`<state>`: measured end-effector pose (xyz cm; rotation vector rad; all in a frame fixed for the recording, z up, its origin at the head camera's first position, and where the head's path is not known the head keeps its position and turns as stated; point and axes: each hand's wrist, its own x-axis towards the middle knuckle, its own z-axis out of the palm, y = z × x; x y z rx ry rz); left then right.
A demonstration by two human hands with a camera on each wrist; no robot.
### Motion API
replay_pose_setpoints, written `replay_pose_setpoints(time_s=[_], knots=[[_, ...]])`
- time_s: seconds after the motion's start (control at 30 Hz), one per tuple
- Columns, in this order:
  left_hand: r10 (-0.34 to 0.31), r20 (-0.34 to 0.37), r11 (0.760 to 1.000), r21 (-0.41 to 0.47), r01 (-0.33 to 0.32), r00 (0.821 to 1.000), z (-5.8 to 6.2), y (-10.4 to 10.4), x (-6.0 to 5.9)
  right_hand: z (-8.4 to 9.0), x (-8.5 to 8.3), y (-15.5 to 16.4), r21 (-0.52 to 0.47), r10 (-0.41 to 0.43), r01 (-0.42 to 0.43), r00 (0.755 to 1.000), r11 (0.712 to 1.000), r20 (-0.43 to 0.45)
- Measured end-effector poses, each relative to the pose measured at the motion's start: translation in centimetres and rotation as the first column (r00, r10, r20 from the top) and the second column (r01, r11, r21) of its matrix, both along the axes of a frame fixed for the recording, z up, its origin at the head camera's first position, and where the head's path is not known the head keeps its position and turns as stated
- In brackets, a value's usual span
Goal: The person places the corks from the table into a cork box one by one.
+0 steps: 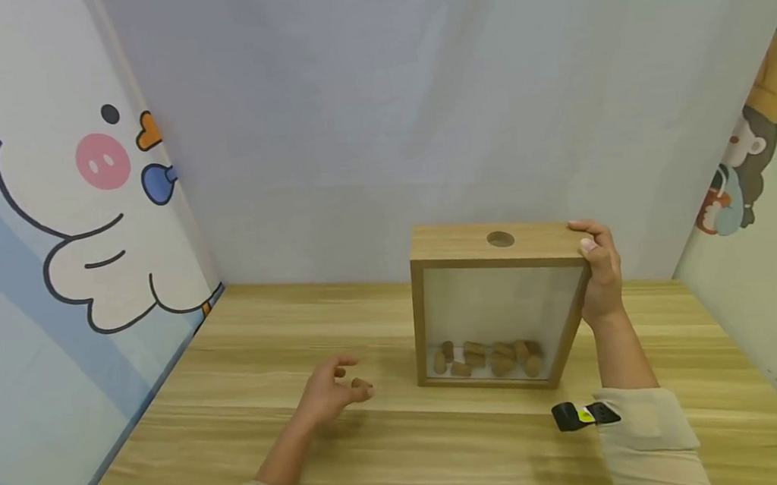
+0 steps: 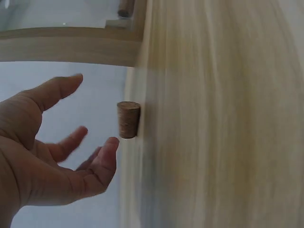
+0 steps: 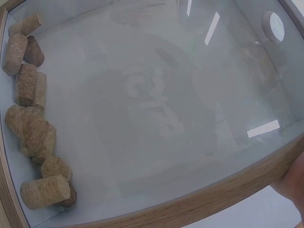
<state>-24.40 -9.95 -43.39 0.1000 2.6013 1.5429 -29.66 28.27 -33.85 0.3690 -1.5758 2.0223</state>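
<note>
A shallow wooden shadow box (image 1: 481, 243) with a clear front stands upright on the table. Several corks (image 3: 45, 192) lie along its bottom inside, and its top edge has a round hole (image 1: 501, 239). My right hand (image 1: 602, 271) grips the box at its upper right corner, with the thumb at the front edge and fingers over the top. To the left of the box, my left hand (image 1: 329, 392) hovers low over the table, thumb and fingers spread apart. A single cork (image 2: 128, 119) stands on the table just beyond those fingertips, apart from them.
The wood-grain table (image 1: 233, 361) extends on both sides of the box. A plain pale curtain (image 1: 324, 126) hangs behind it. Printed cartoon panels (image 1: 48, 185) flank the table at left and right. A black strap (image 1: 583, 414) is on the right sleeve.
</note>
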Motion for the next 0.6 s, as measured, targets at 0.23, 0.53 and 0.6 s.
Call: replay_pose_setpoints(time_s=[0.23, 0.53, 0.6], knots=[[0.062, 0.142, 0.998, -0.005, -0.062, 0.988, -1.4, -0.4, -1.4, 0.0, 0.0, -0.2, -0.011, 0.004, -0.004, 1.0, 1.0, -0.008], [0.033, 0.119, 0.992, -0.128, -0.017, 0.992, -2.2, -0.1, -2.4, 0.1, 0.2, -0.1, -0.014, 0.001, -0.001, 1.0, 1.0, -0.014], [0.04, 0.127, 0.989, -0.143, -0.021, 0.991, -2.2, -0.1, -2.6, 0.1, 0.2, 0.0, -0.016, 0.001, -0.001, 1.0, 1.0, -0.013]])
